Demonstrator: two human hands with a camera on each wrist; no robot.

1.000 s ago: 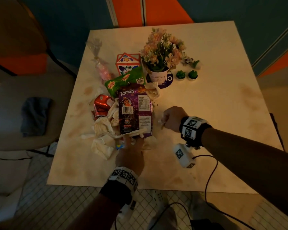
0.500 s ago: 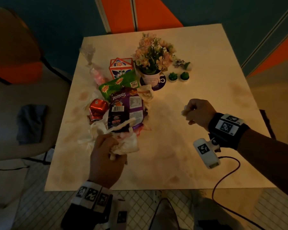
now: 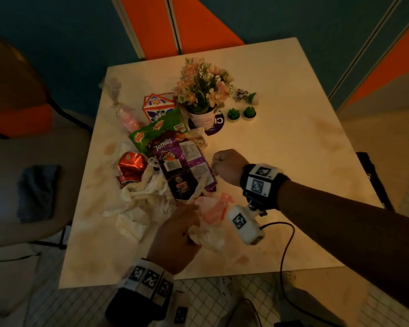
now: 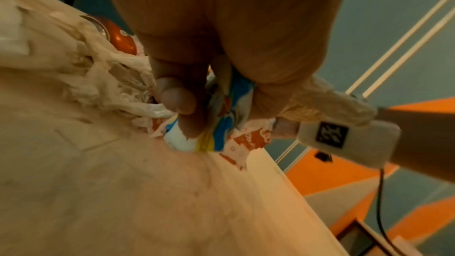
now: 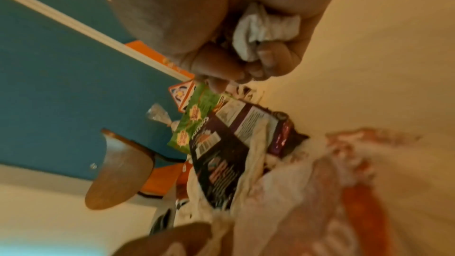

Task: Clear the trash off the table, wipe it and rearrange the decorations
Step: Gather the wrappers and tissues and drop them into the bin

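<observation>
Left hand point(image 3: 175, 234): grip bunched round crumpled wrappers point(image 4: 216, 124). Right hand point(image 3: 226, 166): grip fisted on tissue point(image 5: 261, 28). Purple snack bag point(image 3: 182, 166) just left of right grip, long axis running away from the person; right hand nearer.

Stained white table point(image 3: 281, 161) under wrappers point(image 3: 182, 166), tissues point(image 3: 139, 206), flowerpot point(image 3: 202, 118).
</observation>
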